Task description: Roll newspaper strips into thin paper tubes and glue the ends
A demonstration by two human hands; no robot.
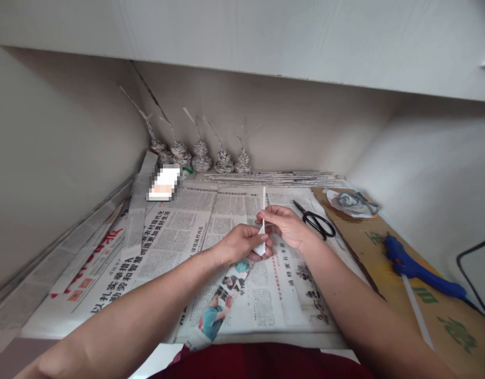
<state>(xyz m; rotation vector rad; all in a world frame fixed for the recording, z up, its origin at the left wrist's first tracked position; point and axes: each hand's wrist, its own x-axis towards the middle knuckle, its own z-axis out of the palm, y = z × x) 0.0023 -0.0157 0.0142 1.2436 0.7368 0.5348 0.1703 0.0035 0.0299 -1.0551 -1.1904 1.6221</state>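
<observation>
Here, a long paper strip printed with coloured photographs [215, 317] slants up from the lower left to the two hands, where white paper is rolled into a thin, nearly upright tube [264, 199]. The left hand [242, 243] is mostly closed, its thumb pressing the wider lower part of the roll against curled fingers; the right hand [284, 223] pinches the tube higher up. Flat grey newspaper sheets [190, 213] lie beneath. Just beside the right hand are black-handled metal scissors [304, 212]; farther right, a brown cardboard sheet [364, 247] carries a blue glue gun [402, 257]. Five gourd-shaped woven paper pieces [201, 158] stand behind.
</observation>
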